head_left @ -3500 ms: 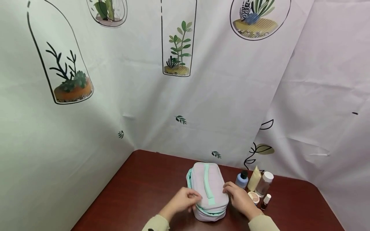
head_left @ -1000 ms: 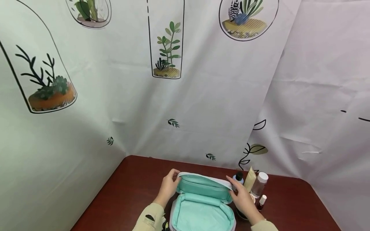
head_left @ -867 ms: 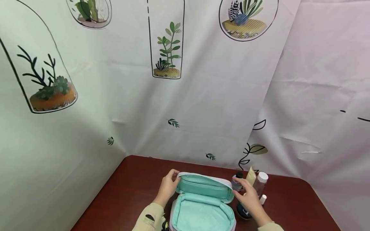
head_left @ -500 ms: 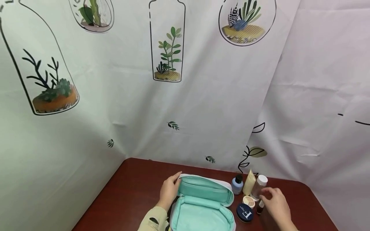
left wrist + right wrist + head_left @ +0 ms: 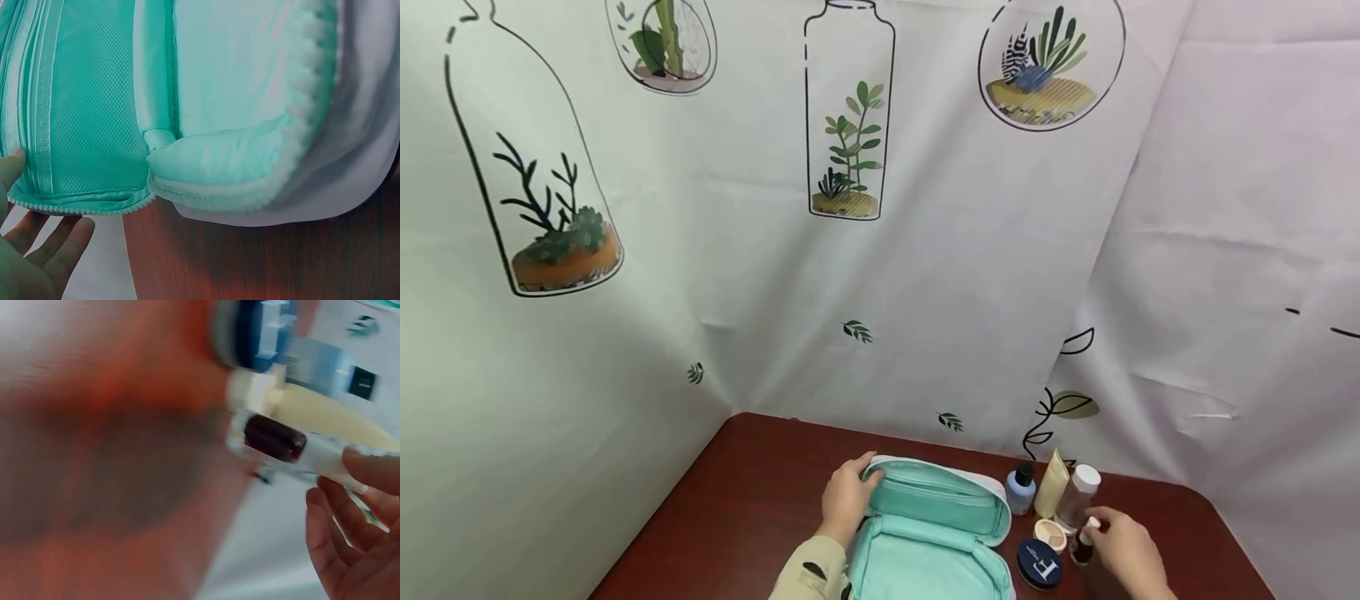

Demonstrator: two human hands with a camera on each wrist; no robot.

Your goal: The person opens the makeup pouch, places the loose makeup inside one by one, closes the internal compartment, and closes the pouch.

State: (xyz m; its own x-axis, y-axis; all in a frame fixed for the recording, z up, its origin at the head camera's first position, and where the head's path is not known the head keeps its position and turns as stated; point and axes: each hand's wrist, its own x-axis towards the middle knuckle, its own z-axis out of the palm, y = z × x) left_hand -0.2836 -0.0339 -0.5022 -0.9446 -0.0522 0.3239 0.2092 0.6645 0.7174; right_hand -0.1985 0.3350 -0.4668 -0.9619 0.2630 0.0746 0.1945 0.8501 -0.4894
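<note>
On my feed the left hand (image 5: pixel 844 502) pinches the left edge of the raised lid (image 5: pixel 936 493) of the bag (image 5: pixel 928 571), which lies mid-worktop (image 5: pixel 760 492); well apart, the right hand (image 5: pixel 1123 550) pinches the white cap (image 5: pixel 326 460) of the small dark bottle (image 5: pixel 275 436), toward the far right corner. I judge that a cap-only grip could let the bottle twist free, a sideways swing might topple the clear bottle (image 5: pixel 1077 500) nearby, and looser left fingers could let the lid drop.

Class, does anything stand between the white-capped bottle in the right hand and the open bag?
Yes: the navy round case and, beyond it, the round palette lie between the bottle and the bag; both look low enough to lift it over.
</note>
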